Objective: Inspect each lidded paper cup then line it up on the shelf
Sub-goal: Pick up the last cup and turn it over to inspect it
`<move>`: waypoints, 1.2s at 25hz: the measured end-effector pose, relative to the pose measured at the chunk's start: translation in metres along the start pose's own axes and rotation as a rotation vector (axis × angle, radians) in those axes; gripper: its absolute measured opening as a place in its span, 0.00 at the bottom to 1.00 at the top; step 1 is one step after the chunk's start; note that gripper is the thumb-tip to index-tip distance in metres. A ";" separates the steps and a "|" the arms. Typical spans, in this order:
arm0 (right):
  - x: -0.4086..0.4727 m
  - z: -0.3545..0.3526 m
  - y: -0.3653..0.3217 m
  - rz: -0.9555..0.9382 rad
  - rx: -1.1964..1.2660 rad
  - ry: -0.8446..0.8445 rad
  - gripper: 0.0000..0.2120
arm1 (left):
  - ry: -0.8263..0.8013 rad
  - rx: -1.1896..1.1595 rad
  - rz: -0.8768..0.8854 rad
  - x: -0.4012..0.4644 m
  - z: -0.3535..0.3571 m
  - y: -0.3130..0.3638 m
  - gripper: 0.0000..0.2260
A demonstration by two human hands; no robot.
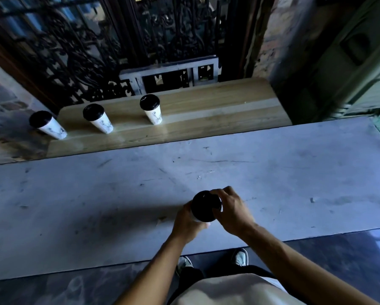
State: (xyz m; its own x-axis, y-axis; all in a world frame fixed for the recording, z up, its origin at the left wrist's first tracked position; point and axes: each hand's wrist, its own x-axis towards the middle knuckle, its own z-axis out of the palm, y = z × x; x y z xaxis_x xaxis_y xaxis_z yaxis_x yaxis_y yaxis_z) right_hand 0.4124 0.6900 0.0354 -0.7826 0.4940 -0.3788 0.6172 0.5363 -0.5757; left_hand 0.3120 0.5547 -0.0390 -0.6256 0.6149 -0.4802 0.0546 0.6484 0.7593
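Dark wrought-iron grillwork point(79, 62) backs our pale wooden shelf point(206, 111), where three white paper cups with black lids stand upright in a row, well apart: left point(49, 125), middle point(98, 119), right point(152, 110). Nearer, over the scuffed grey tabletop point(96, 194), we hold a fourth black-lidded white paper cup point(205, 205). Our left hand point(190, 222) wraps its fingers round the cup's body; our right hand point(230, 211) curls fingers over the lid's rim, gripping it.
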 end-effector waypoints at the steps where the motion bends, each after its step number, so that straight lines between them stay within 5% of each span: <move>1: -0.001 -0.001 -0.001 0.007 0.009 0.001 0.24 | 0.004 0.000 0.012 -0.002 0.000 -0.001 0.18; 8: 0.008 -0.016 -0.001 0.173 0.347 0.004 0.27 | 0.068 0.071 0.156 -0.039 -0.033 0.020 0.30; 14: 0.008 -0.031 -0.027 0.253 0.616 -0.057 0.17 | 0.153 0.537 0.152 -0.051 -0.045 0.062 0.39; 17: 0.007 -0.031 -0.040 0.224 0.515 -0.109 0.19 | 0.209 0.681 0.144 -0.052 -0.039 0.076 0.31; 21: 0.005 -0.031 -0.045 0.247 0.618 0.021 0.15 | 0.286 0.714 0.188 -0.051 -0.037 0.083 0.24; 30: -0.001 -0.040 -0.049 0.050 0.666 0.022 0.21 | 0.380 0.715 0.292 -0.048 -0.045 0.086 0.25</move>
State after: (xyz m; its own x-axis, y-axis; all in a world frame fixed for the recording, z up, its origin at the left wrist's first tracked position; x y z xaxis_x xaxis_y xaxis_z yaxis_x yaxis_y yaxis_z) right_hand 0.3868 0.6907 0.0929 -0.7479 0.5249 -0.4062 0.4656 -0.0214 -0.8848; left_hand 0.3114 0.5610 0.0694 -0.7208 0.6924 -0.0323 0.6516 0.6928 0.3090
